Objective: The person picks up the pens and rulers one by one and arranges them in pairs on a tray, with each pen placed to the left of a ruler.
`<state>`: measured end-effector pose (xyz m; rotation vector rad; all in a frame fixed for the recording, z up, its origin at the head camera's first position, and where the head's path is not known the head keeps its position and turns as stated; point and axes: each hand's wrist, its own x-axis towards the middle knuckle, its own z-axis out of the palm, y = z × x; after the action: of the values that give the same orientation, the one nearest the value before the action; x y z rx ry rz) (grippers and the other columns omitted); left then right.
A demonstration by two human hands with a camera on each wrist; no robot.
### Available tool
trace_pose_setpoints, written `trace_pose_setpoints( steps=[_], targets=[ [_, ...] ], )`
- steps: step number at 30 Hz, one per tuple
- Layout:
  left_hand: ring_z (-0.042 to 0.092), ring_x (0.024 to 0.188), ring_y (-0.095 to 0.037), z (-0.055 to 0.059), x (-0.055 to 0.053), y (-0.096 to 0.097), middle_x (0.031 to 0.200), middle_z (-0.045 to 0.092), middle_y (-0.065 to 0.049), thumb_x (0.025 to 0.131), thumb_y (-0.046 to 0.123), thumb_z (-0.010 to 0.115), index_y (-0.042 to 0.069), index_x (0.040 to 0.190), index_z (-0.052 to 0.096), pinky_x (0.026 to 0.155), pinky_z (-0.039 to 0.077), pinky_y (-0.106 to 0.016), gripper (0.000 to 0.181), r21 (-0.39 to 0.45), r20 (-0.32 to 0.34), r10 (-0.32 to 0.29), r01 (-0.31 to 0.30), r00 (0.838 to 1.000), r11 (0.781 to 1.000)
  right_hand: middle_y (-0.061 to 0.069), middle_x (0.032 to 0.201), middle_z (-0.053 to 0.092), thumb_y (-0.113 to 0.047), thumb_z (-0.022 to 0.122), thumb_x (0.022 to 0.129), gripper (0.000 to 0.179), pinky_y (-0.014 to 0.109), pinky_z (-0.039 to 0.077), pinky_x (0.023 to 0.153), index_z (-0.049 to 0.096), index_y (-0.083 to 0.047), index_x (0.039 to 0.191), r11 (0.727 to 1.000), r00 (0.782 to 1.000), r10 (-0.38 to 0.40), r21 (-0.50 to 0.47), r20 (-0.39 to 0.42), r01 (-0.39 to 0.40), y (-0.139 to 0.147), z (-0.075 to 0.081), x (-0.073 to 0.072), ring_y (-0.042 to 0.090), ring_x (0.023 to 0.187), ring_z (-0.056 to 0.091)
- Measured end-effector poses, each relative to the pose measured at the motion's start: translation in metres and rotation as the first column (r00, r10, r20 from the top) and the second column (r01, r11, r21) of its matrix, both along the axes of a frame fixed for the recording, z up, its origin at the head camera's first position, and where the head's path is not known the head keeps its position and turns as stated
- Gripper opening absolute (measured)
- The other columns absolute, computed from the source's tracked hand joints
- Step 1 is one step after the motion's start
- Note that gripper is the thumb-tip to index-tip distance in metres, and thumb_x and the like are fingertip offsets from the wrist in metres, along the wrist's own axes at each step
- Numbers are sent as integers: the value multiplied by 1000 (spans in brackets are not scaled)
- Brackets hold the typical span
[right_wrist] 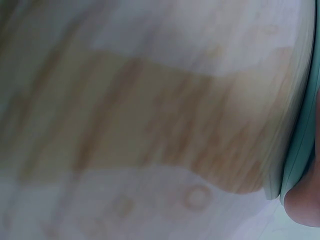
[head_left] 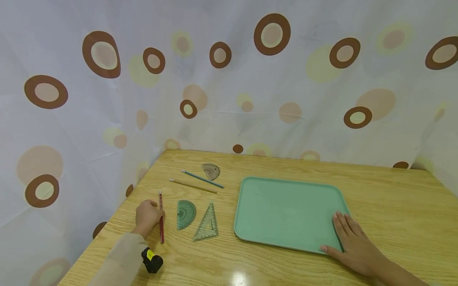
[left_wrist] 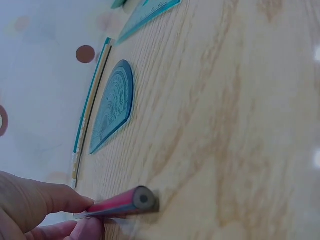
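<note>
My left hand [head_left: 147, 215] pinches a red pencil [head_left: 162, 232] at the left of the table. In the left wrist view the thumb and fingers hold the red pencil [left_wrist: 117, 203], its blunt end toward the camera. My right hand [head_left: 358, 247] rests with straight fingers on the right front corner of a green tray [head_left: 286, 212]. The right wrist view shows only part of a finger [right_wrist: 302, 202] at the tray's rim [right_wrist: 300, 145]. Right of the red pencil lie a green protractor [head_left: 186, 214] and a clear green set square [head_left: 208, 226].
A black tape measure with a yellow label [head_left: 152, 260] sits beside the left sleeve [head_left: 121, 258]. Farther back lie a blue pencil [head_left: 202, 178], a tan pencil [head_left: 193, 185] and a small clear protractor [head_left: 211, 171]. A patterned curtain [head_left: 229, 87] borders the wooden table [head_left: 393, 198].
</note>
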<state>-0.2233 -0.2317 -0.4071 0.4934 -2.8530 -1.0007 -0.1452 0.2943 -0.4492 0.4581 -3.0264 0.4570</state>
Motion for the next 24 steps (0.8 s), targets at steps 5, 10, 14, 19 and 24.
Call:
trace_pose_setpoints(
  steps=[5,10,14,19,24],
  targets=[
    [60,66,-21,0,-1,-1,97,62,-28,79,7,64,-14,102,61,53,50,-24,32,54,10,15,-15,1000,998,36,148,10,-48,54,89,93,25,-31,103,9,13,143,1000,1000,0,2,-9,0,2,-2,0,45,140,-4],
    [56,56,-10,-2,-2,-5,91,61,-25,80,5,62,-15,103,59,50,49,-21,30,163,8,17,-18,1000,986,35,148,9,-48,53,90,93,23,-31,101,7,12,144,1000,1000,1,-5,-7,-1,2,-2,-1,44,140,-5],
    [58,60,-10,-2,-1,-6,90,59,-24,81,1,59,-15,106,58,54,54,-23,30,288,22,13,-19,1000,957,35,148,10,-48,53,89,93,21,-31,101,8,12,144,1000,1000,0,-1,-12,0,2,-2,0,44,140,-5],
    [60,66,-13,0,-2,-5,97,57,-25,84,1,56,-16,110,57,60,56,-27,30,387,37,14,-27,999,922,36,148,11,-47,54,89,93,26,-31,104,9,13,144,1000,1000,-2,-12,-4,2,1,-1,1,44,140,-4],
    [61,77,-18,0,-4,-3,108,55,-28,86,2,55,-14,114,56,65,56,-28,32,395,43,36,-50,998,917,35,148,10,-48,53,89,93,25,-31,103,9,13,144,1000,1000,-2,-18,4,2,0,-1,1,45,140,-5]
  ],
)
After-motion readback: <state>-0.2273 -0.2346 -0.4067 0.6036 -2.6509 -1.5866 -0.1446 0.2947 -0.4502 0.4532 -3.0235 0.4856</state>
